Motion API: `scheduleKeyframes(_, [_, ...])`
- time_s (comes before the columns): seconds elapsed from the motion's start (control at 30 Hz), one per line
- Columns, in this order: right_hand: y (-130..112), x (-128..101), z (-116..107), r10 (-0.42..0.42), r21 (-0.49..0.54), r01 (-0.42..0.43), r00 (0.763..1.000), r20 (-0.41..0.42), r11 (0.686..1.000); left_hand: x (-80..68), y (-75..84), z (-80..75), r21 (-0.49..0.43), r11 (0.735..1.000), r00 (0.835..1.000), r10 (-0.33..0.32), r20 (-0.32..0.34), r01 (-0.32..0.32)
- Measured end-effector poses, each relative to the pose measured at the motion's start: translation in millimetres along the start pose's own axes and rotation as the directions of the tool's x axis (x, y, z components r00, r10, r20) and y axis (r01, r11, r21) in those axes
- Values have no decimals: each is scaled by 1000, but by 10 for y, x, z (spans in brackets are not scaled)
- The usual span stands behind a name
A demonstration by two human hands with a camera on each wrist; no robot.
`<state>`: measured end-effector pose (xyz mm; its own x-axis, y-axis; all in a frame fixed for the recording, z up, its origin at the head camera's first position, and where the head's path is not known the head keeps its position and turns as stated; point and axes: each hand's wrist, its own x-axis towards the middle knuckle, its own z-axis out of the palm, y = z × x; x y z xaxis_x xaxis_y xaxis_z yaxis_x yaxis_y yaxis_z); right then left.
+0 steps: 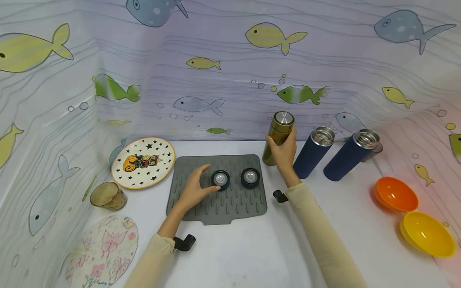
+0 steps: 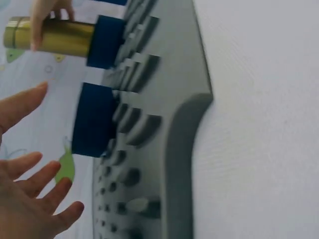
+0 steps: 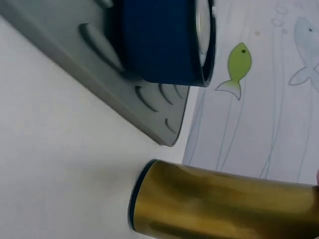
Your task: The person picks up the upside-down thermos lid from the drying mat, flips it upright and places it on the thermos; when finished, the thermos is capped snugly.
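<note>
1. Left hand [image 1: 194,188]: fingers spread and relaxed, nothing gripped; fingertips just beside the left lid [image 1: 220,179], which lies on their right.
2. Both blue lids, left and right lid [image 1: 250,177], sit flat, axes vertical, near the far edge of the grey ribbed mat [image 1: 230,208].
3. Right hand [image 1: 284,154]: curled round the upright gold flask [image 1: 278,138], just off the mat's far right corner.
4. Left hand is nearer both lids.

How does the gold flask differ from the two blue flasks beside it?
The gold flask has its lid on and is gripped by the right hand; the blue flasks stand open and untouched. Their colours differ: gold against dark blue. All three stand on the table, with steel tops.
</note>
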<state>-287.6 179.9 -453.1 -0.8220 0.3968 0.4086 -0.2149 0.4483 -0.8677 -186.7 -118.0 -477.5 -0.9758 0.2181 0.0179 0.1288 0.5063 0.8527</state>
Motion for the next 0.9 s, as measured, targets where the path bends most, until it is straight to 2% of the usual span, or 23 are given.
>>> scheduleKeyframes(0.1, [-9, -7, -73, 8, -10, -7, 999, 41, 1000, 95, -39, 80, 77, 997, 998, 1, 64, -6])
scheduleKeyframes(0.17, [-35, -42, -120, 47, -10, -46, 996, 79, 999, 150, -58, 133, 139, 990, 996, -2, 91, -10])
scheduleKeyframes(0.37, [-225, -343, -269, 202, 24, -209, 965, 170, 978, 234, -95, 239, 297, 954, 996, 20, 89, -46])
scheduleKeyframes(0.5, [-341, -612, -329, 190, 46, -205, 955, 227, 978, 224, -121, 246, 304, 951, 998, 50, 47, -62])
scheduleKeyframes(0.6, [-408, -796, -372, 161, 43, -180, 947, 278, 983, 177, -97, 218, 252, 964, 996, 78, 34, -84])
scheduleKeyframes(0.67, [-456, -900, -406, 158, 39, -181, 932, 326, 983, 123, -44, 189, 191, 974, 992, 115, 46, -121])
scheduleKeyframes(0.73, [-500, -982, -432, 174, 44, -209, 897, 407, 977, 56, 30, 157, 123, 980, 987, 149, 61, -155])
scheduleKeyframes(0.77, [-522, -1020, -443, 185, 54, -236, 868, 460, 970, 18, 71, 141, 89, 981, 983, 169, 69, -175])
scheduleKeyframes(0.8, [-541, -1053, -450, 197, 64, -266, 833, 516, 962, -22, 112, 126, 56, 980, 980, 186, 76, -190])
scheduleKeyframes(0.9, [-574, -1142, -450, 229, 86, -382, 703, 674, 920, -145, 224, 91, 0, 975, 972, 220, 84, -221])
